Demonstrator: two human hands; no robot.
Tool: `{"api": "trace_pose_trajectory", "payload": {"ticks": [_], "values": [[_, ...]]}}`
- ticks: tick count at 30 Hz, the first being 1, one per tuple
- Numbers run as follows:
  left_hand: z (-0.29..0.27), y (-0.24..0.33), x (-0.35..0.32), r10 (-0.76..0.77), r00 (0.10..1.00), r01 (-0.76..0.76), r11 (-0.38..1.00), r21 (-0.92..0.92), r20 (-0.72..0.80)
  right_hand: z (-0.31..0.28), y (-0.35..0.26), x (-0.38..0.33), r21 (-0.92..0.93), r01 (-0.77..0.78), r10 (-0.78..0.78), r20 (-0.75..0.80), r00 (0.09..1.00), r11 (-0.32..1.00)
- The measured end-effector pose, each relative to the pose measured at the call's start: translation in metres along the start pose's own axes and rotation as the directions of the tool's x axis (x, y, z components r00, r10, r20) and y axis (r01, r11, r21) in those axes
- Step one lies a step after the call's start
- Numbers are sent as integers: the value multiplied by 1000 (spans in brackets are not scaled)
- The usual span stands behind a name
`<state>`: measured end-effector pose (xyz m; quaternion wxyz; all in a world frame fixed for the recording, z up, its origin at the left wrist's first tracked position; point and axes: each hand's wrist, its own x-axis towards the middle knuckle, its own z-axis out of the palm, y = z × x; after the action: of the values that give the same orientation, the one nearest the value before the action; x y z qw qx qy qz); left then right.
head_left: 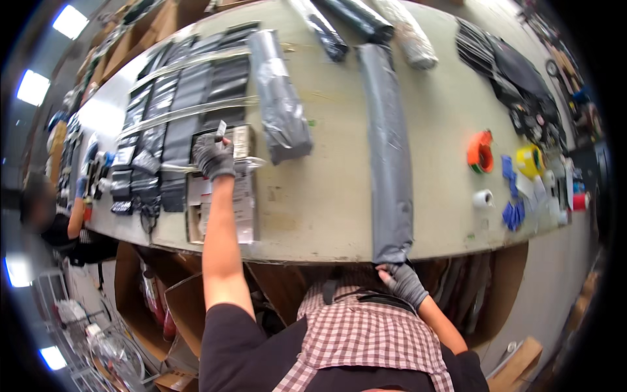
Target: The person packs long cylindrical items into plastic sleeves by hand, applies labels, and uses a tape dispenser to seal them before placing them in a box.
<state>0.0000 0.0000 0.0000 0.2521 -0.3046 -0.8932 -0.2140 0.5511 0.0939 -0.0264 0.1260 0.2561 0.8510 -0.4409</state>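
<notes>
My left hand (214,157), in a grey fingerless glove, is closed above an open shallow box (194,225) near the table's front edge. A small white slip (221,128) sticks up from its fingers. Printed papers or labels (238,209) fill part of the box. A long grey plastic-wrapped package (390,150) lies lengthwise on the table, its near end reaching the front edge. There my right hand (403,284), gloved the same way, has its fingers closed on the package's end. The underside of that grip is hidden.
Left of the box lie several black plastic packages (186,98) under clear straps. A shorter grey package (281,98) rests beside them. An orange tape dispenser (480,151), yellow tape (530,161) and blue gloves (513,212) lie right. Another person (62,222) works far left.
</notes>
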Motion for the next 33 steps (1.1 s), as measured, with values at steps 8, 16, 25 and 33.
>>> {"api": "trace_pose_trajectory", "payload": {"ticks": [8,16,25,33], "values": [[-130,246,-252,928,370,-584,265,-768,39,-24,-31,-57,918,-286,299,201,933,276],[-112,270,-273,701,669,-440,641,-629,247,31,-9,-37,993,-87,330,56,942,79],[-134,264,-323,325,922,-148,799,-583,210,1,-8,-25,812,128,141,-249,958,569],[-152,280,-338,324,940,-280,912,-300,105,-35,34,-30,-116,-237,219,-153,964,965]]}}
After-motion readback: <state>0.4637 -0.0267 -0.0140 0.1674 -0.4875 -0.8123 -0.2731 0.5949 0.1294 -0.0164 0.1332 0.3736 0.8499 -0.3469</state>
